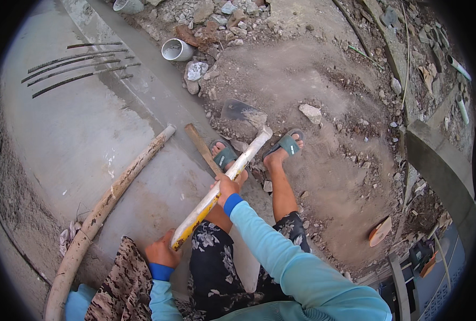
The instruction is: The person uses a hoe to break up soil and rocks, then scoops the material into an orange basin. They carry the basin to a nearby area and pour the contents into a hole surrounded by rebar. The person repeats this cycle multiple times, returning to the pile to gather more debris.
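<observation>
My two hands are closed around the handle of a hoe (197, 215), a pole with worn white and yellow paint. My left hand (163, 249) grips its near end, close to my left thigh. Farther along the pole, my right hand (228, 187) is wrapped round it. The pole slants away to the right. At its far end, the grey, dirt-smeared hoe blade (242, 112) turns left and lies low against the soil, just beyond my sandalled feet. A flat wooden stick (201, 147) leans by my left foot, its lower part partly hidden by my right hand.
A long, mud-stained pole (101, 213) lies on the concrete slab (51, 144) at left. Several rebar rods (77, 73) jut out beyond it. A white pipe piece (177, 50) and rubble (216, 21) sit ahead. A loose stone (311, 113) and curved concrete piece (441, 160) are right.
</observation>
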Demonstrator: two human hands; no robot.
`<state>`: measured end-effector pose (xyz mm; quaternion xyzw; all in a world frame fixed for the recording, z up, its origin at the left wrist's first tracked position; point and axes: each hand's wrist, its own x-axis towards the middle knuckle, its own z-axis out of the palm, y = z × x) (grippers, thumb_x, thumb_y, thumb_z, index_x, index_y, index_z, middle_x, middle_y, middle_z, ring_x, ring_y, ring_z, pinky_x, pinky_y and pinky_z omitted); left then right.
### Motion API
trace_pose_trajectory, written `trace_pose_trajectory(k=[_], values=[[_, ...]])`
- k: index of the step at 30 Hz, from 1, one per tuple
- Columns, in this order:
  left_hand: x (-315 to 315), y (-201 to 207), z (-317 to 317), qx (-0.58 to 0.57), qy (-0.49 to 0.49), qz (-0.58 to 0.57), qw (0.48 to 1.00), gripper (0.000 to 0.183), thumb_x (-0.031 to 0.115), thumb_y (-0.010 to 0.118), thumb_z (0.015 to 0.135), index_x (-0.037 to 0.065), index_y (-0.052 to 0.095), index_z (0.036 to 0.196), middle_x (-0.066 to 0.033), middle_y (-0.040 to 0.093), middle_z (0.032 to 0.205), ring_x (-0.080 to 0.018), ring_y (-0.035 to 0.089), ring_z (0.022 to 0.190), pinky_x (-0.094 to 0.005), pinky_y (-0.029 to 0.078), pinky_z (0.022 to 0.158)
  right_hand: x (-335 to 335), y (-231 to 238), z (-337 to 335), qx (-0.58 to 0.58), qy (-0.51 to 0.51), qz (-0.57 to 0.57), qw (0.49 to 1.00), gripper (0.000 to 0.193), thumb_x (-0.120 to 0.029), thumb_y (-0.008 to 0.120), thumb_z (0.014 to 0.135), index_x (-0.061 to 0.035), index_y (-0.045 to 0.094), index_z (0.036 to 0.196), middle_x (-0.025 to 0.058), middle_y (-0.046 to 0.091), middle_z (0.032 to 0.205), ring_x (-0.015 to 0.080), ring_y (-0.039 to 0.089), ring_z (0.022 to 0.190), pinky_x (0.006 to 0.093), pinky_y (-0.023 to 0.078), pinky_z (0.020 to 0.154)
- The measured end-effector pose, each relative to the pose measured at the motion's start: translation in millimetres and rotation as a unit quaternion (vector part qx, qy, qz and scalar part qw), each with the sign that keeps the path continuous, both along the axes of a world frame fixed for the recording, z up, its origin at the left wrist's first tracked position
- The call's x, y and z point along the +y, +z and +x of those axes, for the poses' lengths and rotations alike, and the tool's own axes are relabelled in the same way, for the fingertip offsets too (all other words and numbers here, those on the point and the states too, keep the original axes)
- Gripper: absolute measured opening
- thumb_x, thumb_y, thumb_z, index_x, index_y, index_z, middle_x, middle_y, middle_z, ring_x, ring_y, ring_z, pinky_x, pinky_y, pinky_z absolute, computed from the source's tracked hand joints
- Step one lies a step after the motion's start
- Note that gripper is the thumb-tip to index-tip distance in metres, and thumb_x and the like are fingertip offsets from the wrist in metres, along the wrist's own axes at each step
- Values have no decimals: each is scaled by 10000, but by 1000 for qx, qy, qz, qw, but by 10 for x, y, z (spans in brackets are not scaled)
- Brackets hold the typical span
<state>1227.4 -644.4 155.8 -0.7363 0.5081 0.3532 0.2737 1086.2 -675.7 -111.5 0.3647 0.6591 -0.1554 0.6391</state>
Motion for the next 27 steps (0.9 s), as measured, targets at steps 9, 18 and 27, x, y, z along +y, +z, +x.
trace_pose_trajectory(k=[9,18,27], values=[[-760,-961,-1717,195,-179,-67,962,567,196,763,659,127,610,1201,-121,675,823,-328,674,663,-441,534,582,-482,-68,-2711,204,-170,-181,947,143,-113,634,826,-82,502,873,67,527,701,208,553,578,399,515,544],[-2011,-2383,-4727,322,-392,-125,853,533,218,715,692,184,602,1213,-140,697,863,-348,687,751,-469,543,654,-554,-971,-5975,340,-396,-278,806,193,-167,625,880,-68,472,944,94,526,708,233,530,584,394,516,574],[-1617,-2153,-4607,112,-414,51,902,468,352,723,749,136,550,1126,-204,696,852,-396,683,746,-514,538,670,-628,-1276,-5297,262,-360,-139,885,235,-159,679,836,-25,532,962,92,557,759,221,583,596,427,523,509]])
